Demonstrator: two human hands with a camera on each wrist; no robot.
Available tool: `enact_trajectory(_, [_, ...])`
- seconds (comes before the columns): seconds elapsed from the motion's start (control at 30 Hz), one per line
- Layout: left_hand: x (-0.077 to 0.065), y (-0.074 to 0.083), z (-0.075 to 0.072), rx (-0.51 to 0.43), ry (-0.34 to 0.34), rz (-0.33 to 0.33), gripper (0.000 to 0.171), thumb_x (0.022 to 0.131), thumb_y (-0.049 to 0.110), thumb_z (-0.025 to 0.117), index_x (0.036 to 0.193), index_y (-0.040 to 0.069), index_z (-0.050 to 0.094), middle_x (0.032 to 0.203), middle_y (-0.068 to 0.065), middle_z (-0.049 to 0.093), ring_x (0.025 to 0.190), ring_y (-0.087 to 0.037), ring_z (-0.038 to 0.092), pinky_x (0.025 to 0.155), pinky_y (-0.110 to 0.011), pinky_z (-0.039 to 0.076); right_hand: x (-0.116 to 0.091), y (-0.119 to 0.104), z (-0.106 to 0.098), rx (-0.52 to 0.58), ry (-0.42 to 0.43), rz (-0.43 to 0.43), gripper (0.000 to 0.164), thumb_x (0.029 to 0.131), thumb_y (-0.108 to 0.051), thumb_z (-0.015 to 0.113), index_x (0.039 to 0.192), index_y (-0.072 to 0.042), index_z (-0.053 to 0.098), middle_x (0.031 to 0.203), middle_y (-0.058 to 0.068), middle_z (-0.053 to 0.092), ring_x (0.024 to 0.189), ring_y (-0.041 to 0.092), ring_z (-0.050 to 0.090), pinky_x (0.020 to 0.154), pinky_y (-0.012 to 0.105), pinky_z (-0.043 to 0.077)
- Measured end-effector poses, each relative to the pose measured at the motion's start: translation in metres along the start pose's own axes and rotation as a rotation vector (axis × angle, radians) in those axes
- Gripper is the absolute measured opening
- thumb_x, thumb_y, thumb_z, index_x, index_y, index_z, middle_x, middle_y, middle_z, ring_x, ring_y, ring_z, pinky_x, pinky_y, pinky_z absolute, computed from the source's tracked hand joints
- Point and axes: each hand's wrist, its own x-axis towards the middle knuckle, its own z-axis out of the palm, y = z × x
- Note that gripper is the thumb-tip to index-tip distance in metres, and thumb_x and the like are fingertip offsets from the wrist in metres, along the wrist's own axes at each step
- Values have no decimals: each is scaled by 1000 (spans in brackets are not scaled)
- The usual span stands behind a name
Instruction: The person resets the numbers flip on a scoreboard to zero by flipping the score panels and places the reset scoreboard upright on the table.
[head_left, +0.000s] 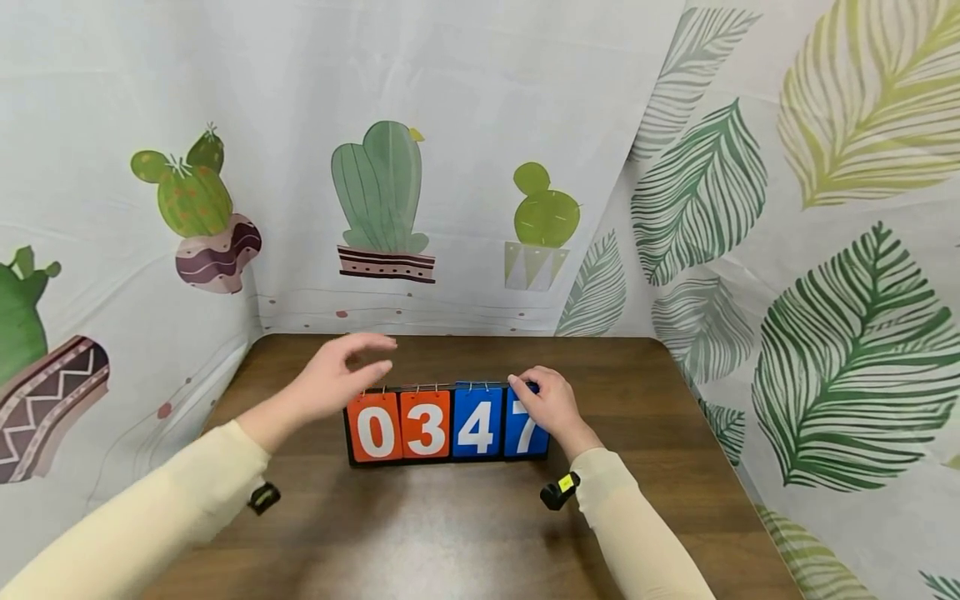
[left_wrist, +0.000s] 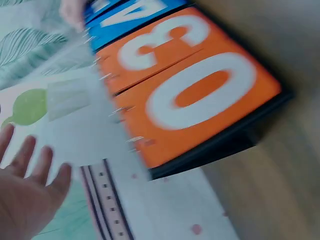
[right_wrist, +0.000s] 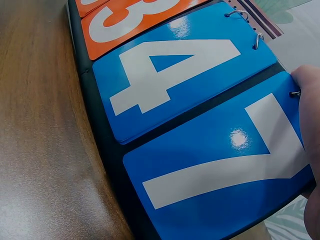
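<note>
A tabletop flip scoreboard [head_left: 448, 425] stands upright on the wooden table, its ringed cards reading 0, 3, 4 and 7. The two left cards are orange and the two right ones blue. At its top right corner my right hand [head_left: 553, 406] pinches the board, thumb in front by the blue 7 card [right_wrist: 215, 170] and fingers behind, partly hidden. My left hand [head_left: 337, 379] hovers at the upper left corner, fingers spread apart from the thumb and holding nothing. In the left wrist view that hand [left_wrist: 30, 195] appears apart from the orange 0 card [left_wrist: 205, 95].
The brown wooden tabletop [head_left: 420, 533] extends around the scoreboard. Behind it hangs a white cloth [head_left: 465, 100] printed with cacti, and to the right a leaf-printed cloth [head_left: 825, 333]. Small black wrist cameras hang by both sleeves.
</note>
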Motion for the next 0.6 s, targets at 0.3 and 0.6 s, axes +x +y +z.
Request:
enact_trajectory(0.3, [81, 9, -20, -153, -394, -250, 51, 105, 44, 55, 145, 13, 55, 142, -15, 61, 129, -35, 61, 102, -55, 54, -1, 0, -1, 7, -11, 14, 40, 101, -55, 57, 104, -21, 76, 118, 3, 72, 119, 28, 62, 106, 57, 49])
enact_trajectory(0.6, [123, 11, 0, -89, -717, -518, 66, 101, 48, 60, 153, 11, 42, 143, -18, 60, 119, -33, 68, 88, -47, 61, -1, -1, -1, 9, -12, 12, 39, 101, -55, 57, 105, -22, 76, 118, 2, 72, 118, 27, 62, 104, 56, 51])
